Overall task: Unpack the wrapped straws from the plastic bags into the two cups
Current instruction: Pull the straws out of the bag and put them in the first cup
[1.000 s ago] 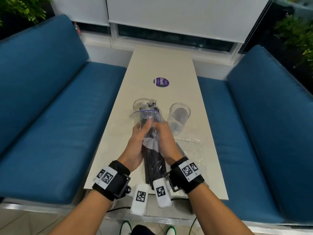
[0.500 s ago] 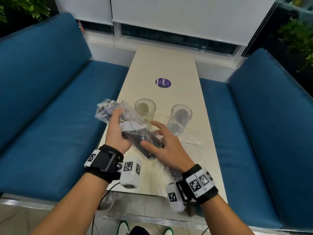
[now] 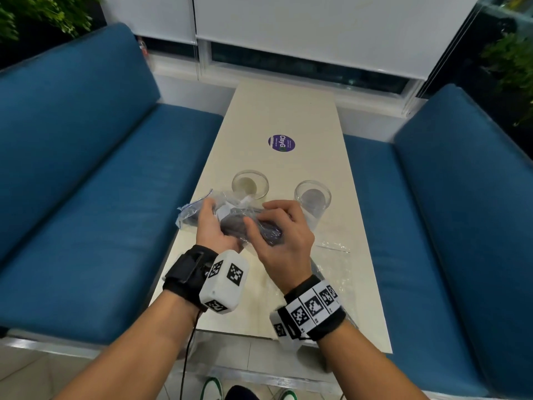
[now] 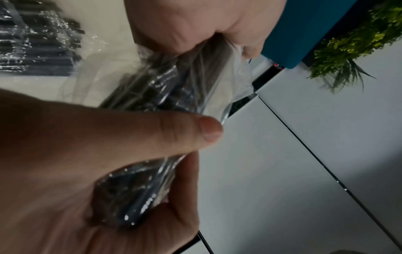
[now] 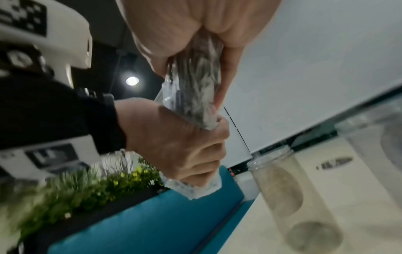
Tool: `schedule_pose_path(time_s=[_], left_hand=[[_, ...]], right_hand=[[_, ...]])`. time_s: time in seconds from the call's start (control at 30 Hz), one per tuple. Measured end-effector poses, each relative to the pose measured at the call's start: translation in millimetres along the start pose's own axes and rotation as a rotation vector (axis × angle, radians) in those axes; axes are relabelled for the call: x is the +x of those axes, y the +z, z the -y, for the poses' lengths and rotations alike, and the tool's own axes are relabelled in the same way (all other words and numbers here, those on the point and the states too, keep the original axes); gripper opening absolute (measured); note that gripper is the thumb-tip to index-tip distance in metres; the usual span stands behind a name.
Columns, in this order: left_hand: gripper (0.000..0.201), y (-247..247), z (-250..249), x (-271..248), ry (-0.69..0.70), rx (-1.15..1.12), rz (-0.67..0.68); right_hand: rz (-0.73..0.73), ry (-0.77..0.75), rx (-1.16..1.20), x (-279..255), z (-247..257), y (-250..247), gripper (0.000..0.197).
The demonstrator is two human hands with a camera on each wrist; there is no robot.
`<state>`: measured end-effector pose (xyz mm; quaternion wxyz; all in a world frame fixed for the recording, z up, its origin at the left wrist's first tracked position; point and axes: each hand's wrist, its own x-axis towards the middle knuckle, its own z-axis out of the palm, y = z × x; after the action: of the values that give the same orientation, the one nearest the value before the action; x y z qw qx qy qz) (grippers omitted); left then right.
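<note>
A clear plastic bag of dark wrapped straws lies crosswise above the near part of the table, held by both hands. My left hand grips its left part near the zip opening, fingers curled round it. My right hand grips its right part from above. In the left wrist view the thumb and fingers wrap the bag. The right wrist view shows the bag running between both fists. Two clear cups stand upright just behind: the left cup and the right cup.
A second plastic bag lies flat on the beige table under my right wrist; its dark straws show in the left wrist view. A purple sticker marks the table's middle. Blue benches flank both sides.
The bag stood upright at the left cup, then swung down to the left. It now lies crosswise, and my right hand has gone from open beside it to gripping it.
</note>
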<state>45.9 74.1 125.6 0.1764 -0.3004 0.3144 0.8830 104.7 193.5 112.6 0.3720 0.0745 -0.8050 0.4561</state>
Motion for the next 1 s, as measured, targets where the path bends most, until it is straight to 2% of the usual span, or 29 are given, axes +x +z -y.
schedule_pose_path(time_s=[0.13, 0.23, 0.33, 0.4, 0.5, 0.6, 0.7, 0.77, 0.8, 0.83, 0.87, 0.93, 0.97, 1.0], left_hand=[[0.049, -1, 4, 3, -0.053, -0.063, -0.025], [0.045, -4, 4, 7, -0.073, -0.072, -0.007], [0.056, -10, 1, 16, -0.104, -0.062, 0.017], [0.058, -9, -1, 19, -0.151, -0.063, 0.007], [0.053, -2, -6, 18, -0.193, -0.055, 0.054], [0.055, 12, -18, 18, -0.211, -0.095, 0.214], [0.085, 19, -29, 27, -0.217, -0.031, 0.415], [0.111, 13, -34, 40, -0.250, -0.001, 0.451], [0.112, 5, -36, 47, -0.244, 0.054, 0.443], [0.100, -2, -45, 68, -0.224, 0.103, 0.414], [0.078, -10, -41, 73, -0.156, 0.233, 0.336], [0.039, -22, -32, 90, 0.096, 0.569, 0.079], [0.038, -27, -29, 102, 0.228, 0.769, -0.057], [0.048, -29, -27, 111, 0.333, 0.949, -0.150]], right_hand=[[0.071, -0.051, -0.035, 10, 1, -1, 0.015], [0.204, 0.011, -0.071, 13, 7, -2, 0.020], [0.340, 0.037, -0.059, 14, 8, -4, 0.034], [0.386, 0.043, -0.045, 17, 7, -7, 0.030], [0.330, 0.033, -0.062, 31, 7, -11, 0.021], [0.198, 0.035, -0.059, 55, 7, -15, 0.020], [0.099, 0.076, -0.057, 99, 3, -25, 0.022], [0.083, 0.080, -0.107, 127, -3, -31, 0.023], [0.085, 0.081, -0.144, 140, -6, -29, 0.023], [0.115, 0.087, -0.187, 165, -19, -8, 0.023], [0.127, 0.086, -0.220, 173, -24, -10, 0.024], [0.175, 0.087, -0.262, 187, -35, -11, 0.025], [0.219, 0.090, -0.275, 190, -42, -10, 0.025], [0.275, 0.086, -0.299, 192, -48, -8, 0.026]])
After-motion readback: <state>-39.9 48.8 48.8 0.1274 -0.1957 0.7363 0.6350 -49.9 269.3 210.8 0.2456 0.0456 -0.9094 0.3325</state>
